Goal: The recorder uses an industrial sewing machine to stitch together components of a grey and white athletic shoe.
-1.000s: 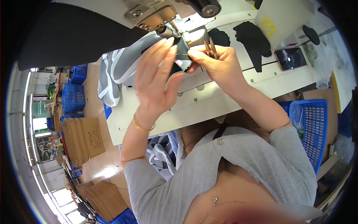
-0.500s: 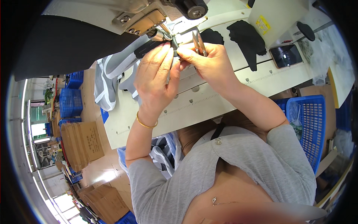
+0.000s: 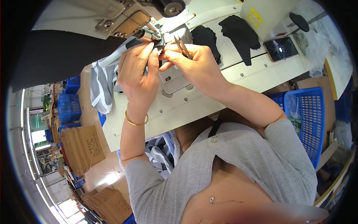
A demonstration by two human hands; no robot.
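Cloth (image 3: 159,44), dark and small in what shows, sits at the upper middle of the frame, right under the metal foot of the sewing machine (image 3: 128,24). It lies up and to the right of the left hand (image 3: 137,72) and up and to the left of the right hand (image 3: 195,65), so the gap between the two sets of fingertips is where it shows. Neither hand is clearly nearer; its long axis is hidden by fingers and foot (only a short, pale, ragged edge peeks out).

The left hand has its fingers drawn together, tips on the cloth; whether they pinch or merely press, I cannot tell. The right hand is curled around small scissors (image 3: 182,46), its thumb and forefinger nearly meeting beside the cloth's edge. The scissors slant from lower right to upper left, blades pointing up past the hand, just right of the cloth.

Farther out, grey and white fabric (image 3: 102,86) hangs over the table (image 3: 156,121) at the left, black pieces (image 3: 240,35) lie at the upper right, and a phone (image 3: 280,49) rests beyond them.
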